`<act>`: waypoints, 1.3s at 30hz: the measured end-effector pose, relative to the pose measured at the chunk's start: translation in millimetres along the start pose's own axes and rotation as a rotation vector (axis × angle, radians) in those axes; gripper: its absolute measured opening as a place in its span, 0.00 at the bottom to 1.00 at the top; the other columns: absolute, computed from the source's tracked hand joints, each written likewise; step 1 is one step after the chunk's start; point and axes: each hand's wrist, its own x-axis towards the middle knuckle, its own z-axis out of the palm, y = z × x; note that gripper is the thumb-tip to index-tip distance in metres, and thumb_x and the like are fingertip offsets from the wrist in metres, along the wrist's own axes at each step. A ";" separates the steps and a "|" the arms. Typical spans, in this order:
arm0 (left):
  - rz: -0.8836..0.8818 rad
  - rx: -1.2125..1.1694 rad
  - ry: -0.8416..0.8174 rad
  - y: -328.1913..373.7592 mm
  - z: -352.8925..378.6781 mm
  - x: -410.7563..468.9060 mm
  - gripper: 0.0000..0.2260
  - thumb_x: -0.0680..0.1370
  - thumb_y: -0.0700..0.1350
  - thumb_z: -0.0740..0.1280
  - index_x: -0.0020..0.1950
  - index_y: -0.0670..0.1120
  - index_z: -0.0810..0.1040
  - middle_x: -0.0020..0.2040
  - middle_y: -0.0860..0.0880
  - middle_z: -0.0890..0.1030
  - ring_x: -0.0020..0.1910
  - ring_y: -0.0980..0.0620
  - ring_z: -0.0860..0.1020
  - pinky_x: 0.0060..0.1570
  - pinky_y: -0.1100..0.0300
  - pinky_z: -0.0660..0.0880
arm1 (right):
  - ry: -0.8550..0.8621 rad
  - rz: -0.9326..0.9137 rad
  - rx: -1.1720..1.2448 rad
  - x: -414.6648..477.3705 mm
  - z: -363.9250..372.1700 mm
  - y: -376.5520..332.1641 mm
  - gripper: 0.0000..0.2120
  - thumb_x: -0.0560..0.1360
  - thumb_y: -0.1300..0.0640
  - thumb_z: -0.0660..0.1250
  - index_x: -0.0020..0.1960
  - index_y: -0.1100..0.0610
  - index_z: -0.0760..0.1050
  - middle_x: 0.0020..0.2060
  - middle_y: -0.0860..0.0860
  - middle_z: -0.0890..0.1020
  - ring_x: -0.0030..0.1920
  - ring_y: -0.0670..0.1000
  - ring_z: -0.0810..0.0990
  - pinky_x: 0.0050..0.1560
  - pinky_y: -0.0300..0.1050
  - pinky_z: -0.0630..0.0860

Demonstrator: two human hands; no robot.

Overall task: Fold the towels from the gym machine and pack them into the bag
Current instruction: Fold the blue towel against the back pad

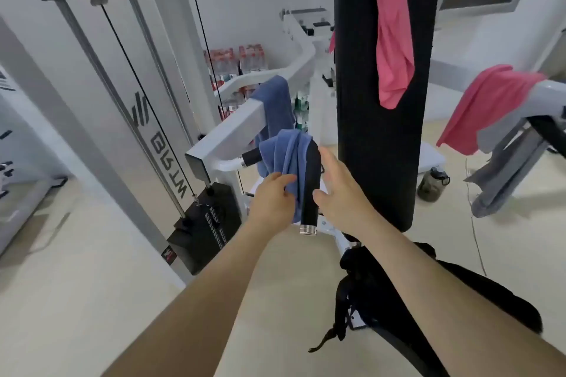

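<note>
A blue towel (pixel 286 150) hangs bunched over the black handle grip (pixel 310 190) of the white gym machine. My left hand (pixel 272 196) grips its lower folds. My right hand (pixel 337 190) is open just right of the handle, fingers spread and holding nothing. A second blue towel (pixel 275 104) drapes over the machine arm behind. One pink towel (pixel 390 37) hangs over the top of the black back pad (pixel 376 138), another pink towel (pixel 487 107) lies over the arm at the right. The black bag (pixel 407 294) sits on the seat below my right forearm.
Cables and a black weight stack (pixel 205 223) stand at the left. A dark water jug (pixel 433 184) sits on the floor right of the pad. Packs of bottled water (pixel 235 61) are stacked against the far wall. Pale floor lies open at the lower left.
</note>
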 end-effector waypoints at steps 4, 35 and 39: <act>0.041 0.088 0.032 -8.1 13.6 45.5 0.11 0.76 0.36 0.60 0.55 0.40 0.79 0.51 0.41 0.76 0.50 0.40 0.75 0.49 0.53 0.72 | 0.066 0.000 -0.088 44.8 8.6 5.9 0.32 0.75 0.67 0.63 0.76 0.55 0.58 0.69 0.53 0.68 0.69 0.53 0.69 0.63 0.43 0.71; 0.226 -0.181 -0.440 207.9 158.2 115.7 0.18 0.73 0.43 0.72 0.60 0.56 0.73 0.38 0.54 0.78 0.32 0.62 0.75 0.34 0.68 0.73 | -0.391 0.272 -0.381 57.2 -284.2 255.6 0.11 0.69 0.55 0.75 0.33 0.58 0.77 0.26 0.49 0.73 0.29 0.47 0.70 0.32 0.43 0.66; 0.242 0.263 -0.564 198.4 195.0 105.9 0.06 0.72 0.47 0.72 0.48 0.50 0.81 0.34 0.55 0.77 0.33 0.57 0.74 0.31 0.66 0.65 | -0.491 0.365 -0.417 19.5 -311.5 301.3 0.13 0.70 0.54 0.70 0.29 0.53 0.71 0.23 0.48 0.69 0.26 0.45 0.66 0.32 0.40 0.64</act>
